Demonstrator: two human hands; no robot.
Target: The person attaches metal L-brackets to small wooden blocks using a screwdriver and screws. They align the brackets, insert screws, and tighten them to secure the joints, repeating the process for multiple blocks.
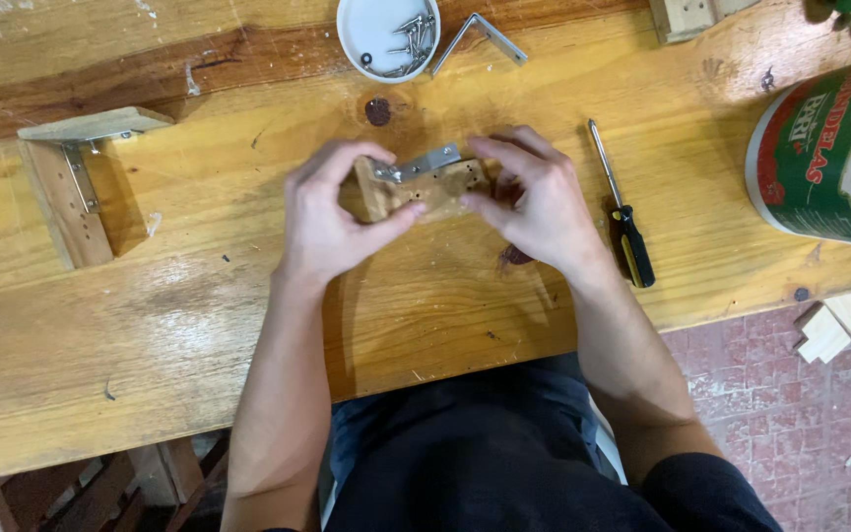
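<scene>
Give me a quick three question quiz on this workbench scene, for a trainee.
1. True or false: the screwdriver lies on the bench, untouched by either hand.
2. What do the left hand and right hand hold between them?
A. a small wooden block with a metal bracket on top
B. a hammer
C. a paintbrush
3. What lies in the white dish at the far edge?

Key
1. True.
2. A.
3. Loose screws; a spare metal angle bracket lies just to the right of the dish.
</scene>
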